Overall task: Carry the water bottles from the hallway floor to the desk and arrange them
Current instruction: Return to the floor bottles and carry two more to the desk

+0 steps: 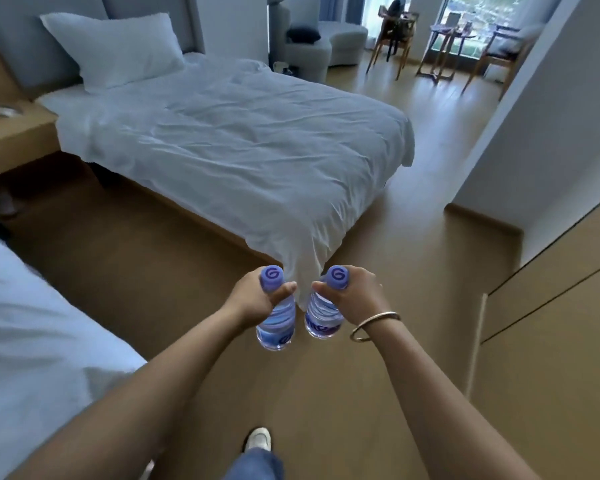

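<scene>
The left hand (253, 299) grips one water bottle (277, 322) by its neck, and the right hand (352, 297) grips a second water bottle (323, 317) the same way, both hanging upright just beside each other over the wooden floor (413, 271). A gold bangle (373, 325) circles the right wrist. The white bed (239, 143) lies at eleven o'clock, and the tabletop (451, 32) with chairs at one o'clock, well apart from the bottles
</scene>
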Available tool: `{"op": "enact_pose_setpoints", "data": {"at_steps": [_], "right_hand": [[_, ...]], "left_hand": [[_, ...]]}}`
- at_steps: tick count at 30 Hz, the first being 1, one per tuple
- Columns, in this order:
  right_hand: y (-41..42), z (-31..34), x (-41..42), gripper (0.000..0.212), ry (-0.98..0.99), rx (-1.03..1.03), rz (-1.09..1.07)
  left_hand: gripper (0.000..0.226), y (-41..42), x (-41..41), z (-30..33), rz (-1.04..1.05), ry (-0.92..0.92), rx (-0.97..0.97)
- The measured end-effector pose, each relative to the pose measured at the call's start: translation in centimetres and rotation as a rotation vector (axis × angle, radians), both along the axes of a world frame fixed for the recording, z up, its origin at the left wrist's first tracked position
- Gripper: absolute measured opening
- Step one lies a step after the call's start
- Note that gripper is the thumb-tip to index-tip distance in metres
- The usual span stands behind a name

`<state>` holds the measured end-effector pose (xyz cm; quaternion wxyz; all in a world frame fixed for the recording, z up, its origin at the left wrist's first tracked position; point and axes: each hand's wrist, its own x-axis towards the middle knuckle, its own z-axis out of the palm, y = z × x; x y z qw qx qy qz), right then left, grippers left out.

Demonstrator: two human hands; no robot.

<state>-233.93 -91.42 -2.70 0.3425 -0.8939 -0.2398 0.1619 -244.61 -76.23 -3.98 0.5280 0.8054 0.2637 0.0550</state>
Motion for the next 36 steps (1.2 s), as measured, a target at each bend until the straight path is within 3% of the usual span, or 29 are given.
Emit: {"op": "enact_pose_setpoints", "data": {"at_steps": [6,12,24,36], "right_hand": [[2.1,0.9,5.8,0.029,-0.037,-0.017,-0.164],[1.8,1.1,10.5,0.031,-0.048,-0.054,-0.293],[-3.2,-0.1,26.5,0.036,0.043,-0.080,-0.364],[-10.3,1.3,44.3,0.036,-0.014,-0.055,-0.377]], "left_hand": [[0.031,4.2,8.5,1.9,-0.207,0.031,0.264],[0.041,6.0,16.0,2.2,-0.314,0.025,0.342],[0.030,1.0,34.4,0.4,-0.437,0.023,0.308],[0.035,-6.4,51.6,2.0,-0.376,-0.001,0.248]]}}
